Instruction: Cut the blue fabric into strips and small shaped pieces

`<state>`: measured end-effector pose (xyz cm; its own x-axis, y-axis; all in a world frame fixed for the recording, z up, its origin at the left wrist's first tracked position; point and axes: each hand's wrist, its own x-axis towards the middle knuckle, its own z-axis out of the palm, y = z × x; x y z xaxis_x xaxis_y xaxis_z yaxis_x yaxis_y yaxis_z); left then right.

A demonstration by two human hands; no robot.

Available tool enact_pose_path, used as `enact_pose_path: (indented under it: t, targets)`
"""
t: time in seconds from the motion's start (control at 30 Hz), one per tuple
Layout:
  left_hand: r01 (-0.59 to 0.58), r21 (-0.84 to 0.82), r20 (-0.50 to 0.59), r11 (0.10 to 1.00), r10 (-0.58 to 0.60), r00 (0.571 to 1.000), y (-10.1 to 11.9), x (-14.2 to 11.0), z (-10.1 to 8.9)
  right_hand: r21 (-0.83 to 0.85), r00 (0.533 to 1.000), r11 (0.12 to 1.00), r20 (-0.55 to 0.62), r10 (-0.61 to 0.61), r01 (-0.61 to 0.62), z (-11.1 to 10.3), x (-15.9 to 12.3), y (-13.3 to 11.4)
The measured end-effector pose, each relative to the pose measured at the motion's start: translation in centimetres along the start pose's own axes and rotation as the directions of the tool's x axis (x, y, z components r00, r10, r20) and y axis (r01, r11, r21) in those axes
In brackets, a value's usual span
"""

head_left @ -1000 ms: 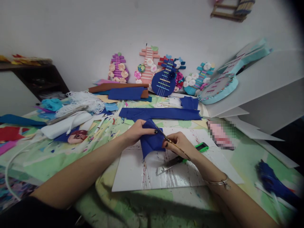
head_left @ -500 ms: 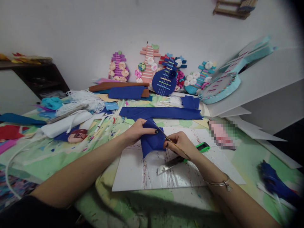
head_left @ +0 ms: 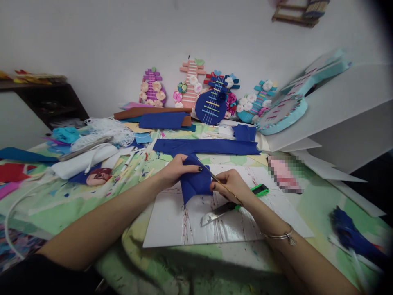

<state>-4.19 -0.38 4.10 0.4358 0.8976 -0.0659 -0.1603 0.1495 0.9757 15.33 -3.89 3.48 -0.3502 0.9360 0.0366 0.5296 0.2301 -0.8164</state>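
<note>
My left hand (head_left: pixel 176 170) pinches a piece of dark blue cloth (head_left: pixel 196 182) between thumb and fingers, thumb on top. The cloth hangs above a white board (head_left: pixel 166 225) streaked with dark reddish marks. From the right, my right hand (head_left: pixel 230 185) grips a slim, gold-and-dark pointed tool (head_left: pixel 221 184). Its kind is not clear. The tool's far end lies along the cloth's upper right edge, and my right fingertips are at the cloth's right side. Beneath that hand, a green-handled utility knife (head_left: pixel 217 214) lies on the board with its blade out.
A long blue cloth strip (head_left: pixel 208 146) lies behind the board. Several decorated toy instruments (head_left: pixel 211 104) lean against the wall. White cord (head_left: pixel 104 131) and scraps crowd the left. A blue glue gun (head_left: pixel 353 231) sits at right, below propped white boards (head_left: pixel 328 123).
The tool has shifted slightly along the cloth's edge, and a small blue corner now shows beyond it. Both hands keep their grip. The whole view has drifted slightly.
</note>
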Motion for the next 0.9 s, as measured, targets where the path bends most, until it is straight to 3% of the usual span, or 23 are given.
enact_pose_path:
  t: [0.23,0.4,0.67,0.8,0.9]
  targets:
    - [0.039,0.004,0.033,0.999,-0.039,0.999,-0.2,0.1,-0.1,0.293,0.995,0.952,-0.026,0.1,-0.088,0.0,-0.1,-0.4]
    - [0.043,0.064,0.03,0.997,-0.045,0.999,-0.4,0.1,-0.2,0.375,0.996,0.924,-0.01,0.087,-0.077,0.3,-0.2,-0.4]
    - [0.02,0.056,-0.005,0.998,-0.02,1.0,-0.2,0.2,-0.2,0.327,0.999,0.945,-0.029,0.038,-0.026,0.0,-0.2,-0.5]
    - [0.028,0.056,-0.023,0.998,-0.026,0.999,-0.2,0.2,-0.3,0.232,0.999,0.972,0.034,-0.039,0.03,-0.7,-0.2,-0.7]
    - [0.021,0.047,-0.007,0.999,-0.021,1.0,-0.2,0.3,-0.5,0.119,0.996,0.993,0.079,-0.031,0.021,-1.0,-0.3,-0.6]
